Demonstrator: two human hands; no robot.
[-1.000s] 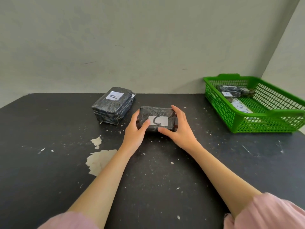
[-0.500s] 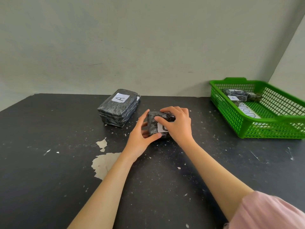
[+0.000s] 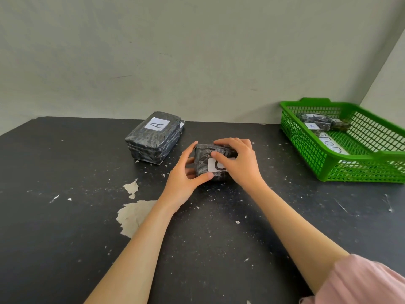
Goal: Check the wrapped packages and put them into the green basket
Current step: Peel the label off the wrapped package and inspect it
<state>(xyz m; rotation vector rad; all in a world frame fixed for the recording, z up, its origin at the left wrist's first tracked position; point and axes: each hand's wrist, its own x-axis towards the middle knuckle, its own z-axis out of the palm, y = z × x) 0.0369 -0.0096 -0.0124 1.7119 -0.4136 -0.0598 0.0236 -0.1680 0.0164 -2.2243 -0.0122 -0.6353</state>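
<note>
We hold the small black film-wrapped package (image 3: 205,157) near the middle of the scuffed black table (image 3: 65,216). Our left hand (image 3: 184,178) curls round its left end, and our right hand (image 3: 238,163) clasps its top and white label. The green plastic mesh basket (image 3: 350,160) sits well apart to the right, and a larger black wrapped bundle marked A (image 3: 153,139) lies behind-left.

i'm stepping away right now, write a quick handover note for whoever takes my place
Left hand and right hand both grip the package marked C at the middle of the table.
The package marked A lies on the table behind and to the left, untouched.
Done: some wrapped packages lie in the green basket at far right.
Left: finish checking C, put it in the basket, then check and move A.
</note>
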